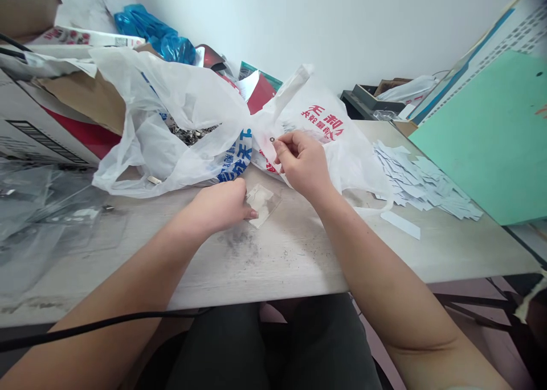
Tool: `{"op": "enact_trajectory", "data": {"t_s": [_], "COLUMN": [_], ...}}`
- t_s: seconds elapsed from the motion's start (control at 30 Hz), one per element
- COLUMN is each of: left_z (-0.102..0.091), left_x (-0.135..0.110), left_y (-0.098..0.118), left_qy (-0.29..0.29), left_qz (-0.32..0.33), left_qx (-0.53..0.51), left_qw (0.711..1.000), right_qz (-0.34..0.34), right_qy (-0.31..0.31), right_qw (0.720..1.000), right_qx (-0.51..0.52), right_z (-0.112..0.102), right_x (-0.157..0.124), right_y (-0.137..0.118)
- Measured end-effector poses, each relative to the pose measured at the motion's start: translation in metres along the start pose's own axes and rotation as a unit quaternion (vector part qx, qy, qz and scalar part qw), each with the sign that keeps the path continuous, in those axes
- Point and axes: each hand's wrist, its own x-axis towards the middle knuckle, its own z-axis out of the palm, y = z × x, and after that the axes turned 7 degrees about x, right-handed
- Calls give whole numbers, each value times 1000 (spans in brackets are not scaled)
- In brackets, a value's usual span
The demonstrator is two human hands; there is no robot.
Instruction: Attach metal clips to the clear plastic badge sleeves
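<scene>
While my right hand [304, 165] pinches a small metal eyelet [272, 140] almost fully closed between thumb and forefinger, my left hand [217, 206] lies curled against the edge of a clear plastic sleeve [261, 205]; with the thumb hidden, I cannot tell whether it grips the sleeve or only rests there. The step in hand looks like fine fingerwork with these two small pieces, held just apart, and any next move calls for a steady pinch on so small an eyelet. Both sit on a pale tabletop [299, 265], with a black cable [98, 321] across my left forearm. Just past my hands, white plastic carrier bags [192, 94] slump around a heap of loose metal pieces [190, 134]. Off my right hand lie pale paper slips [427, 185] beside a green board [478, 139]; off my left, more clear plastic sheeting [43, 208] and a cardboard box [43, 117].
</scene>
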Motion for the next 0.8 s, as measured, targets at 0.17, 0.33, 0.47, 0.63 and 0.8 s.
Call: {"op": "enact_trajectory", "data": {"t_s": [0.17, 0.33, 0.47, 0.63, 0.8], "left_z": [12, 12, 7, 10, 13], "left_x": [12, 20, 22, 30, 31], "left_y": [-12, -15, -12, -14, -14], "left_qy": [42, 87, 182, 278, 288], "left_qz": [17, 35, 49, 47, 63], "left_qx": [-67, -227, -350, -374, -363], "left_qw": [997, 969, 918, 883, 884], "right_qz": [0, 28, 134, 250, 272], "right_qy": [-5, -11, -14, -68, -90], "right_qw": [1000, 999, 986, 955, 949], "right_qx": [7, 40, 104, 144, 130], "right_z": [1, 4, 2, 1, 8], "right_x": [-1, -3, -2, -2, -8], "right_y": [-2, -9, -21, -34, -39]}}
